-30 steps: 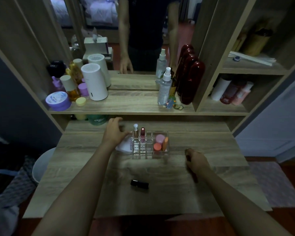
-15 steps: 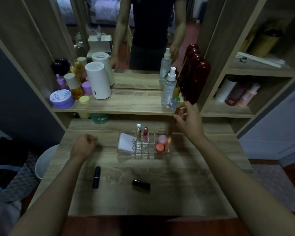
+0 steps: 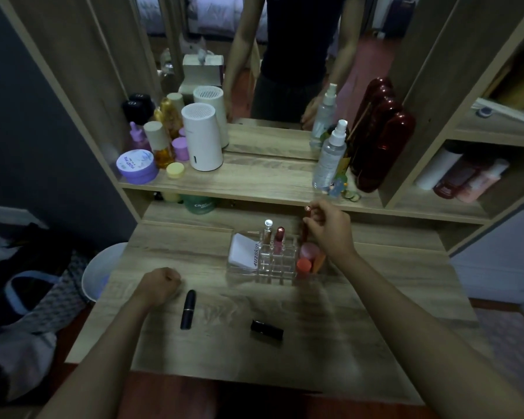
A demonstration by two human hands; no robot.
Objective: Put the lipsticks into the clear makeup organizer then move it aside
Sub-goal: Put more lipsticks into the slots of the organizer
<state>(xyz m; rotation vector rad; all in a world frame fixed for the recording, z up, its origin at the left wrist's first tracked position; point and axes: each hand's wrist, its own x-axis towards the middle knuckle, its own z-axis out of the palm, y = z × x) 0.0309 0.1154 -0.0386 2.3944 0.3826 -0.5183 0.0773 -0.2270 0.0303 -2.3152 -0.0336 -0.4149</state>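
Note:
The clear makeup organizer (image 3: 280,272) stands in the middle of the wooden table (image 3: 375,313). Two lipsticks stand upright in its back slots, a silver-topped one (image 3: 267,229) and a pink one (image 3: 279,237). My right hand (image 3: 330,229) hovers over the organizer's back right part, shut on a dark red lipstick (image 3: 306,225) held upright. My left hand (image 3: 161,285) rests on the table as a closed fist, holding nothing. Beside it lies a black lipstick (image 3: 188,309). A second, shorter black lipstick (image 3: 266,329) lies nearer the front.
The organizer also holds a white compact (image 3: 242,255) and pink and orange items (image 3: 307,258). A shelf (image 3: 254,179) behind carries bottles, a white cylinder (image 3: 201,140) and a spray bottle (image 3: 330,155). A white bin (image 3: 103,273) stands left of the table.
My right hand lifted the dark red lipstick from the table's right side and carried it over the organizer. My left hand left the organizer and came down as a fist on the table's left.

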